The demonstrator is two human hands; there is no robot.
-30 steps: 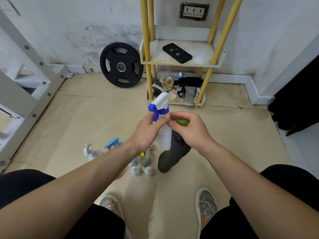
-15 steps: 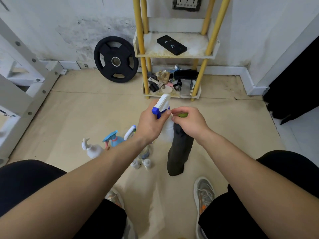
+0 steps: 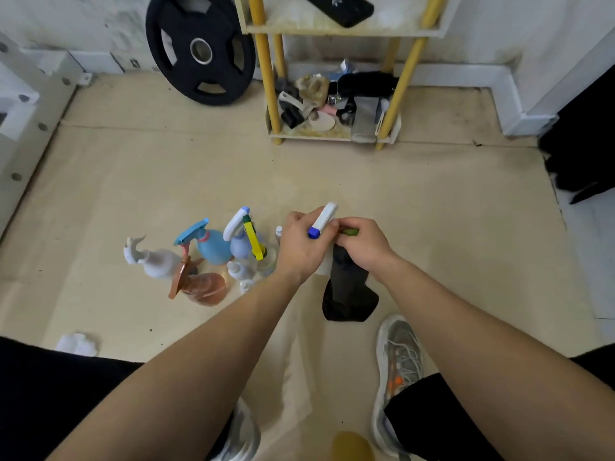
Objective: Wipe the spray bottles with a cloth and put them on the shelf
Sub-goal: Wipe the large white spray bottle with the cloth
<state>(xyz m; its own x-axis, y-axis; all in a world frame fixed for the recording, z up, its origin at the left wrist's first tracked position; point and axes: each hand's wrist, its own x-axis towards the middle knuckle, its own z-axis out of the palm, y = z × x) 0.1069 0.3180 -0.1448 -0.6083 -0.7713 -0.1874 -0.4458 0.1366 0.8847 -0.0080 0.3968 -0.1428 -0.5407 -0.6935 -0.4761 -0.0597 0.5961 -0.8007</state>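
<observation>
**Holding Position Overview**

1. The left hand (image 3: 301, 247) has its fingers curled round the neck of a white plastic spray bottle with a white trigger head and blue nozzle tip (image 3: 324, 219). The bottle is held in the air above the beige floor (image 3: 432, 211), with its head tilted. Its body is mostly hidden.
2. The right hand (image 3: 364, 246) is closed on a dark grey cloth with a green edge (image 3: 349, 287), at the bottle's right side. The loose end of the cloth hangs below both hands.
3. The fingertips of the two hands touch at the trigger head.
4. More bottles stand grouped on the floor, just left of the left hand:
   - a white trigger bottle (image 3: 156, 261);
   - a light blue round bottle (image 3: 213, 246);
   - a translucent amber bottle (image 3: 203, 287);
   - a clear bottle with a yellow trigger (image 3: 254, 242).
5. A shelf unit with yellow posts and cream boards (image 3: 266, 78) stands against the wall, well apart from the held bottle. A flat black device (image 3: 346, 8) lies on its upper board.
6. A black weight plate (image 3: 199, 49) leans on the wall just left of the shelf unit.
</observation>
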